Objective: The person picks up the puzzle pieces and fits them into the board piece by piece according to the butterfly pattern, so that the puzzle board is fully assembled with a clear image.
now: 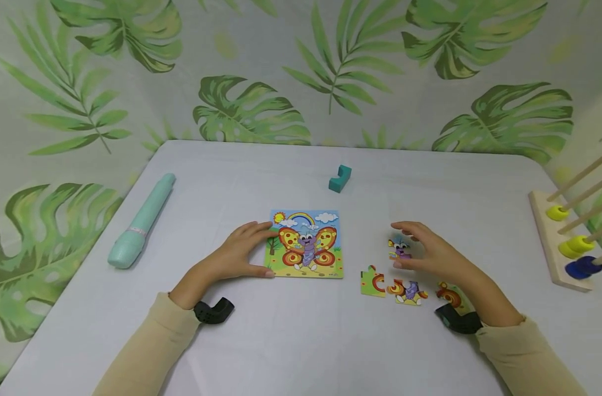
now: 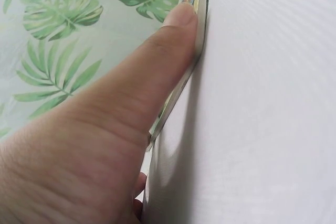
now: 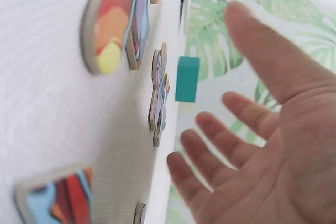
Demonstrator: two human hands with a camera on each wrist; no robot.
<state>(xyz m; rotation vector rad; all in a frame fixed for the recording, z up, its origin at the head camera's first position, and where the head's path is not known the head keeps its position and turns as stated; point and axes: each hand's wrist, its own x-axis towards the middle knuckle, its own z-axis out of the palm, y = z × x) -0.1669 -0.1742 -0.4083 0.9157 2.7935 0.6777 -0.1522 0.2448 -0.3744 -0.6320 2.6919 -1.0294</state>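
Note:
A butterfly picture puzzle board (image 1: 308, 250) lies flat on the white table. My left hand (image 1: 239, 250) is at its left side, with the fingers on the left edge and the thumb (image 2: 176, 35) resting on the near left corner. My right hand (image 1: 432, 250) hovers with parted fingers above a puzzle piece showing the butterfly's face (image 1: 401, 250); the right wrist view shows nothing held. Nearer me lie a green corner piece (image 1: 371, 283) and a piece with the butterfly's body (image 1: 409, 292). Another piece (image 1: 453, 297) is partly hidden under the right wrist.
A teal block (image 1: 340, 179) sits beyond the puzzle board. On the left lies a mint-green microphone-shaped object (image 1: 142, 223). At the right edge stands a wooden base (image 1: 553, 242) with pegs carrying yellow and blue rings. A leaf-patterned cloth (image 1: 261, 110) hangs behind the table.

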